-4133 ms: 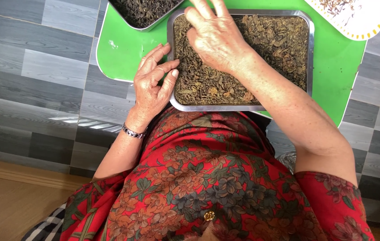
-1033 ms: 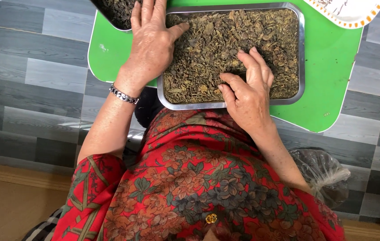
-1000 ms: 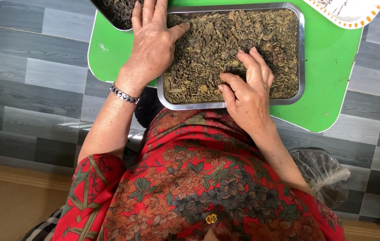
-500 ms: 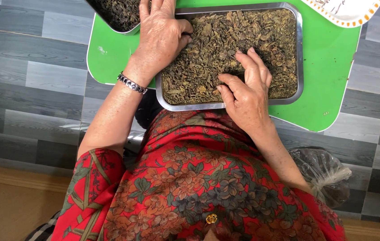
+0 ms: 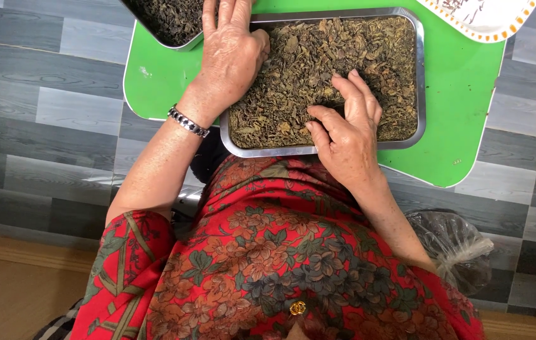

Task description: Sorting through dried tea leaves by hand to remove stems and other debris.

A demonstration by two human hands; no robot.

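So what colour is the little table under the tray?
Bright green table with a white edge; head view shows it.

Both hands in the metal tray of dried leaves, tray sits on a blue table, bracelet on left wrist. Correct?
Not quite: the table is green, not blue, as the head view shows. The rest holds: left hand and right hand are in the metal tray of dried leaves, bracelet on the left wrist.

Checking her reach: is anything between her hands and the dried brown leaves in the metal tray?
Nothing visible: the left hand and right hand rest directly on the dried brown leaves in the rectangular metal tray.
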